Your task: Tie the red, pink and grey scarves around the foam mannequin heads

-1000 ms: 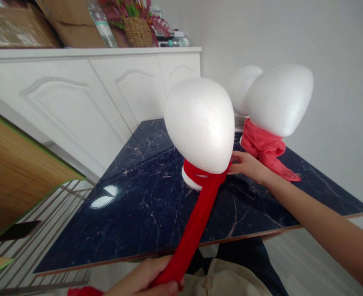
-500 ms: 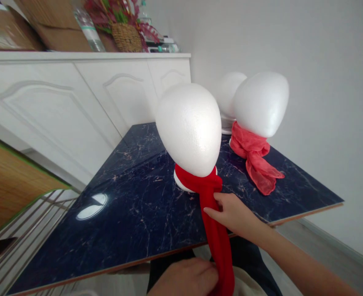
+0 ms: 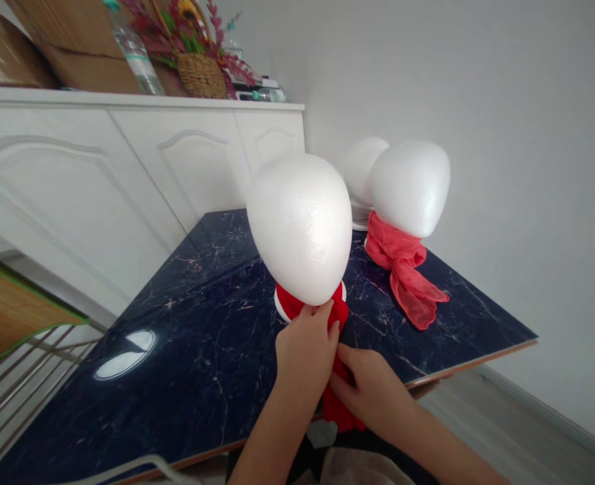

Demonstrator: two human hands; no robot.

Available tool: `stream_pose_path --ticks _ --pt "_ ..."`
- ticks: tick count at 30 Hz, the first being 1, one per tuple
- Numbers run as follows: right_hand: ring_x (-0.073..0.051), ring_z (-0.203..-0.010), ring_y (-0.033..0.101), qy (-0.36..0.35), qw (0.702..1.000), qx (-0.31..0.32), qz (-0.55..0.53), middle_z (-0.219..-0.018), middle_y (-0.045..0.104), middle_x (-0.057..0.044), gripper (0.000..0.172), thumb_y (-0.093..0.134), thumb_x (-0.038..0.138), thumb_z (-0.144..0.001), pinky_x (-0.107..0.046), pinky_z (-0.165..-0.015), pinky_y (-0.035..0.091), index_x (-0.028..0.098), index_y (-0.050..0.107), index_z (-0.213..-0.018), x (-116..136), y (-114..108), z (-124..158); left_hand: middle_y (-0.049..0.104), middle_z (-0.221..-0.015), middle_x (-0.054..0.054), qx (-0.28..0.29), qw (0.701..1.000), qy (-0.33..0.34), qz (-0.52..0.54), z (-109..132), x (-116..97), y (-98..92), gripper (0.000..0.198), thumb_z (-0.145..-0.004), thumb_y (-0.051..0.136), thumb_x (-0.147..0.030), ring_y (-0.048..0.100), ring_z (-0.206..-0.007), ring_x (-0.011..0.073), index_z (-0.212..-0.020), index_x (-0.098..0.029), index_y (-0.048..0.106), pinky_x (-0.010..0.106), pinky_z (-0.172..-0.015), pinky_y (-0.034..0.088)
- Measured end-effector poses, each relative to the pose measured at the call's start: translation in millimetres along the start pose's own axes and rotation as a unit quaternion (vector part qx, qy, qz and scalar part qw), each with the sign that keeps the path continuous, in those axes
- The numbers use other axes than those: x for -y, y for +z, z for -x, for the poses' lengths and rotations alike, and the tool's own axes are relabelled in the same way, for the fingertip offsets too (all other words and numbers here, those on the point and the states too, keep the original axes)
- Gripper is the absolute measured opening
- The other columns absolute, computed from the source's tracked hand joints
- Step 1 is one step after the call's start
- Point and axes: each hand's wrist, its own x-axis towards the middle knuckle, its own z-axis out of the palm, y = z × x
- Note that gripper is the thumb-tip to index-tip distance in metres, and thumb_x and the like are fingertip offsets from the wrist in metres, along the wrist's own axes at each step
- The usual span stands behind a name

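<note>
A white foam mannequin head (image 3: 300, 225) stands in the middle of the dark blue marbled table (image 3: 201, 364). Around its neck is a red scarf (image 3: 338, 313), whose loose end hangs down toward the table's front edge. My left hand (image 3: 307, 343) is closed on the scarf just below the head, fingertips pinching the cloth at the neck. Slightly lower and to the right, my right hand (image 3: 368, 384) grips the hanging part between thumb and fingers. Much of the scarf between the hands is hidden by them.
Behind to the right stands another foam head (image 3: 412, 188) wearing a coral scarf (image 3: 403, 266), with a further white head (image 3: 362, 168) partly behind it. White cabinets (image 3: 196, 158) carry boxes, bottles and a flower basket (image 3: 201, 75). A metal rack (image 3: 25, 377) is at left.
My left hand has risen from the scarf's lower end to the neck. My right hand has shifted slightly lower along the scarf. The view has moved a little.
</note>
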Motion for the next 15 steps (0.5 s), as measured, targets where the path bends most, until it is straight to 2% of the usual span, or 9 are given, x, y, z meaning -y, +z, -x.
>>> stream_pose_path --ticks 5,8,11,15 --pt "-0.016 -0.068 0.064 -0.02 0.999 0.018 0.036 -0.081 0.07 -0.004 0.013 0.047 0.012 -0.082 -0.023 -0.06 0.037 0.019 0.058 -0.082 -1 4 19 0.071 -0.084 0.009 -0.021 0.999 -0.016 -0.048 -13 -3 2.5 0.027 -0.091 0.049 -0.037 0.066 -0.076 0.0257 -0.11 -0.027 0.065 0.033 -0.065 0.04" --pt "-0.015 -0.064 0.062 -0.017 0.996 0.003 0.086 -0.076 0.068 -0.003 0.012 0.048 0.01 -0.078 -0.024 -0.057 0.033 0.019 0.056 -0.077 -4 7 31 0.071 -0.084 0.011 -0.057 0.997 -0.008 -0.057 -14 -1 10.1 0.03 -0.092 0.045 -0.04 0.066 -0.077 0.0266 -0.111 -0.026 0.064 0.033 -0.065 0.039" --pt "-0.015 -0.064 0.062 -0.047 0.993 0.004 0.105 -0.076 0.069 -0.003 0.011 0.049 0.01 -0.076 -0.025 -0.056 0.033 0.019 0.056 -0.076 -7 12 38 0.072 -0.087 0.011 -0.097 0.993 0.002 -0.062 -13 1 15.9 0.031 -0.094 0.042 -0.039 0.067 -0.08 0.0275 -0.111 -0.024 0.062 0.034 -0.065 0.039" --pt "-0.015 -0.065 0.063 -0.088 0.989 0.022 0.113 -0.075 0.069 -0.003 0.009 0.051 0.012 -0.077 -0.025 -0.057 0.035 0.019 0.056 -0.075 -10 16 42 0.072 -0.084 0.011 -0.112 0.991 0.005 -0.07 -16 0 18.3 0.028 -0.095 0.04 -0.038 0.067 -0.077 0.0281 -0.102 -0.022 0.062 0.034 -0.064 0.039"
